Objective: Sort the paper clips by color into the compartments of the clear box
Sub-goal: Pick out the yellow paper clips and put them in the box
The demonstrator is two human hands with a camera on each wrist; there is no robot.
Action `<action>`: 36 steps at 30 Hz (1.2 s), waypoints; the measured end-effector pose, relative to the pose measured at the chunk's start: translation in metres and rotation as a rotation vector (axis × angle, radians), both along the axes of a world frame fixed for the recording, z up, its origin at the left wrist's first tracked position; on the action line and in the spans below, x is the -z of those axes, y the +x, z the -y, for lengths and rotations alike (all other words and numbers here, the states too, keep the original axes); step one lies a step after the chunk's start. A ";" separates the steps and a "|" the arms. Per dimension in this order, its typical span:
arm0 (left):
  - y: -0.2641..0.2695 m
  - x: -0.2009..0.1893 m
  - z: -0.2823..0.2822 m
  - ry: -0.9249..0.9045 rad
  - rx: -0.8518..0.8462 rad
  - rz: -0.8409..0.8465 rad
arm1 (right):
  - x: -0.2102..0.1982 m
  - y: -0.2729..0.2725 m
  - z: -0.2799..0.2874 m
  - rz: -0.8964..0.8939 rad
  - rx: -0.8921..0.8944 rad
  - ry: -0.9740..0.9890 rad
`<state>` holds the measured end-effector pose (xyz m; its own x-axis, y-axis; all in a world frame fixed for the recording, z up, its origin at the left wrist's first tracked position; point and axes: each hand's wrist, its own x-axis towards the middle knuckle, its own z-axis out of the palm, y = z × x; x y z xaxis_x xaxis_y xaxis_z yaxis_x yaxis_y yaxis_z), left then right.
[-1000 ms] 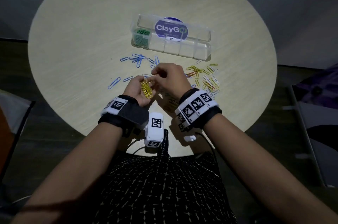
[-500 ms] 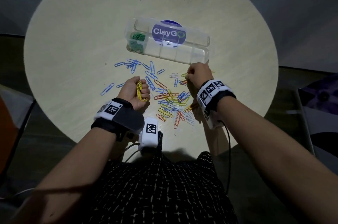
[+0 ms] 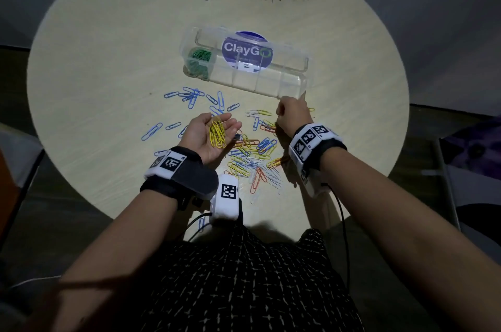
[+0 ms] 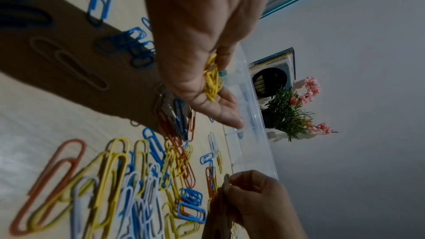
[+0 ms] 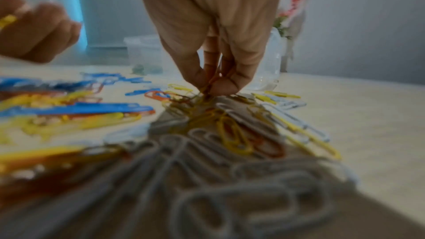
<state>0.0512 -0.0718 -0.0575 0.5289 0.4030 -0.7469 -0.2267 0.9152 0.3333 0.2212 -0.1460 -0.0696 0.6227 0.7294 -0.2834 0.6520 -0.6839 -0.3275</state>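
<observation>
Cupping thin yellow wire clips (image 3: 217,132), flat left hand (image 3: 210,136); right hand (image 3: 294,114) pinching, seemingly, another.

The clear box (image 3: 273,82) lies on the worktop (image 3: 108,60) behind the loose paper clips (image 3: 252,158); both hands hover over the clips.

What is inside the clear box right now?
The clear box holds green paper clips in its leftmost compartment. The other compartments look empty, though the ClayGo sticker showing through the box hides part of the middle ones.
</observation>
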 end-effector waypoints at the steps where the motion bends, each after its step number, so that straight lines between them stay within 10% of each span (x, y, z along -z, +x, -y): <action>1: -0.001 0.000 0.000 -0.003 -0.008 -0.002 | -0.001 0.000 0.001 -0.034 0.039 0.017; 14: 0.006 0.000 0.003 -0.029 0.090 -0.040 | -0.037 -0.057 -0.017 -0.504 0.089 0.461; 28: 0.003 0.011 -0.009 0.022 0.242 -0.094 | 0.001 -0.011 -0.018 -0.069 -0.040 0.058; 36: 0.007 0.016 -0.002 0.009 0.152 -0.096 | -0.004 -0.004 -0.005 -0.138 0.033 0.084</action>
<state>0.0581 -0.0701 -0.0736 0.5106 0.3308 -0.7937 -0.0530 0.9334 0.3550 0.2177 -0.1411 -0.0652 0.6062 0.7337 -0.3069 0.5745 -0.6708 -0.4690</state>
